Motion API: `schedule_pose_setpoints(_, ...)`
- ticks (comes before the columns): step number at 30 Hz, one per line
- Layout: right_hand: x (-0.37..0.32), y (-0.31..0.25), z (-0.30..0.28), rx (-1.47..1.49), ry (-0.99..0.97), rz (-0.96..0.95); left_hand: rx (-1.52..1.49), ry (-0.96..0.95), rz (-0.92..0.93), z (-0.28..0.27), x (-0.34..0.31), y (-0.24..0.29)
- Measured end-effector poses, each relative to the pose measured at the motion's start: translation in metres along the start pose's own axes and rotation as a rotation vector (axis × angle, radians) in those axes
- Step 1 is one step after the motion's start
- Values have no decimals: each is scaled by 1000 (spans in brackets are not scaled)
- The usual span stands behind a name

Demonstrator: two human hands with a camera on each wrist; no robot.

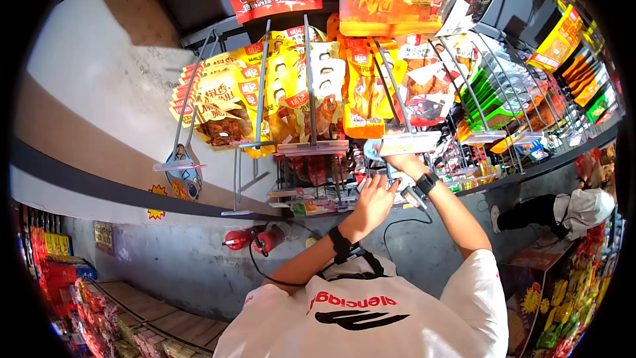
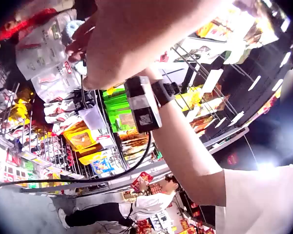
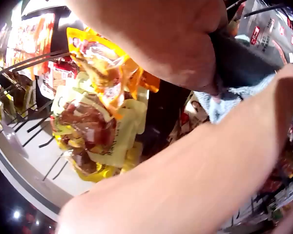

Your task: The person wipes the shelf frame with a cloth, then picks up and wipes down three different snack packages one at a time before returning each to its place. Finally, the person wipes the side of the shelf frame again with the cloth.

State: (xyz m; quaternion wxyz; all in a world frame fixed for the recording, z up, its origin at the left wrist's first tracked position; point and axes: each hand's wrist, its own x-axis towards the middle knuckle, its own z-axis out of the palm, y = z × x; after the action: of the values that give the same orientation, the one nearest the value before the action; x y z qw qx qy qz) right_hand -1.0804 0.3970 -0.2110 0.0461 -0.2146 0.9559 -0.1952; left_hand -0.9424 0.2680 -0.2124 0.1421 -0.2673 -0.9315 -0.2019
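Note:
In the head view my right hand (image 1: 399, 160) grips a light-blue cloth (image 1: 372, 150) by a metal hook, below hanging snack packs (image 1: 424, 89). Lower and to its left, my left hand (image 1: 375, 203) has its fingers spread and slightly bent near the hooks; whether it touches one is unclear. The left wrist view has my left hand (image 2: 119, 48) large in front, with part of the cloth (image 2: 72, 30) beyond it. From the right wrist, my right hand (image 3: 176, 44) is close to the bunched cloth (image 3: 222, 106), its fingertips partly hidden, and my left forearm (image 3: 185, 170) crosses below.
Yellow snack packs (image 1: 222, 109) hang on hooks at the left, and green packs (image 1: 487, 96) at the right. Below the rack are red extinguishers (image 1: 268, 240). Another person (image 1: 586, 212) is at the far right. A dark cable (image 2: 136, 168) crosses the left wrist view.

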Motion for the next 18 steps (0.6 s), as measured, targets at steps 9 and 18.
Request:
schedule_pose_setpoints(9,58,80,49,207,143,0,-49,47,-36,-1,-2,-3)
schedule_pose_setpoints(18,85,121,97,328,196,8,-182,-52,-102,-8,-10,-2)
